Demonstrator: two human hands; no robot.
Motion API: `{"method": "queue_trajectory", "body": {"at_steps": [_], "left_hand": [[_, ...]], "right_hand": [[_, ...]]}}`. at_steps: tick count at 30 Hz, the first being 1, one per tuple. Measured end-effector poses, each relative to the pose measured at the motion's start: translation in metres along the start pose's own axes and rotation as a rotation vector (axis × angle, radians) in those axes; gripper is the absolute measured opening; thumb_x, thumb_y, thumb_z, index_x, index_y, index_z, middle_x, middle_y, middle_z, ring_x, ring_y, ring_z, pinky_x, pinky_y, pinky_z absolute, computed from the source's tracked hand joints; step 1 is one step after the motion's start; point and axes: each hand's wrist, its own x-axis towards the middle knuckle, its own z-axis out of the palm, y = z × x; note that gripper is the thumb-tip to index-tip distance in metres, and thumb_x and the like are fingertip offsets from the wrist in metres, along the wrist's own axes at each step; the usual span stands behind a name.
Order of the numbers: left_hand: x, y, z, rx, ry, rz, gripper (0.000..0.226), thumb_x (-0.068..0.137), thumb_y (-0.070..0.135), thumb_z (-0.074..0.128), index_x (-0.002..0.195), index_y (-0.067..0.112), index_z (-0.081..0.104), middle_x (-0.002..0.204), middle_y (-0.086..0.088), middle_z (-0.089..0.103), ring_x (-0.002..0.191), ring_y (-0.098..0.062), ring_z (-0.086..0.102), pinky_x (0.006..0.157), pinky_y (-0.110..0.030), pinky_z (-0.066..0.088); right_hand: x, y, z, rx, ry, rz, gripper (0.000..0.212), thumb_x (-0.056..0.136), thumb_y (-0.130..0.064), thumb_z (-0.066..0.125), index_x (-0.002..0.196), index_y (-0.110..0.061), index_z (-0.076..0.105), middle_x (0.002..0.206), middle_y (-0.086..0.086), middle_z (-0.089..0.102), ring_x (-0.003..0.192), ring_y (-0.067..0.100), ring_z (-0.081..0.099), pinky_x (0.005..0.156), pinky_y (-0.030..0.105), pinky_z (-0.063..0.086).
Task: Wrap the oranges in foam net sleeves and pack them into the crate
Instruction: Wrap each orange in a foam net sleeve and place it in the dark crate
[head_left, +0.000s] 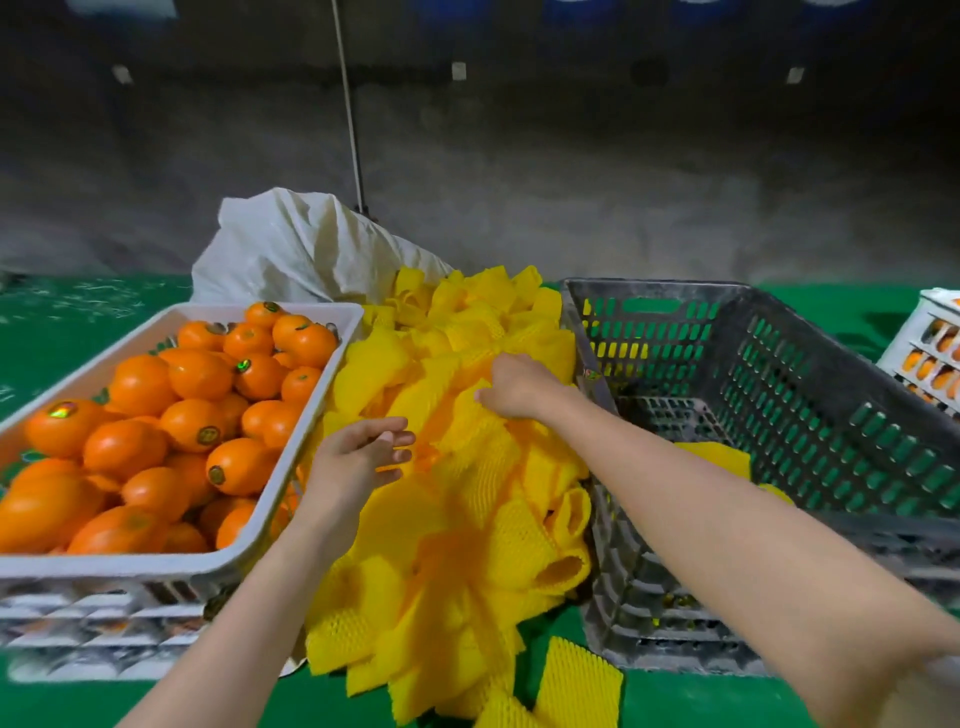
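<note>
A heap of yellow foam net sleeves lies between two crates on the green surface. On the left, a white crate is full of oranges. The dark grey crate on the right holds a wrapped piece in yellow netting at its bottom. My right hand rests on top of the heap with its fingers curled into a sleeve. My left hand hovers over the heap's left side, fingers spread and holding nothing.
A white sack stands behind the heap. Another white crate with oranges shows at the far right edge. One loose sleeve lies on the green surface near the front. A thin pole rises behind the sack.
</note>
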Motion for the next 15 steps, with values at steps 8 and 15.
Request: {"method": "queue_trajectory", "body": {"at_steps": [8,15], "left_hand": [[-0.009,-0.002,-0.031,0.093,-0.034,-0.063,0.016,0.097,0.012,0.053,0.111,0.012,0.06,0.11,-0.005,0.063,0.103,-0.019,0.06,0.086,-0.035,0.045],[0.001,0.026,-0.036,-0.215,-0.043,-0.018,0.032,0.091,0.025,0.06,0.119,0.011,0.054,0.104,-0.002,0.058,0.091,-0.018,0.059,0.078,-0.034,0.054]], "right_hand": [[0.001,-0.011,-0.007,0.145,0.549,-0.082,0.015,0.086,-0.025,0.058,0.082,-0.017,0.045,0.085,0.009,0.057,0.095,0.031,0.053,0.08,0.037,0.031],[-0.039,-0.061,-0.021,0.677,0.512,-0.489,0.022,0.075,-0.018,0.064,0.074,-0.016,0.041,0.067,-0.012,0.036,0.064,0.003,0.033,0.062,0.01,0.032]]}}
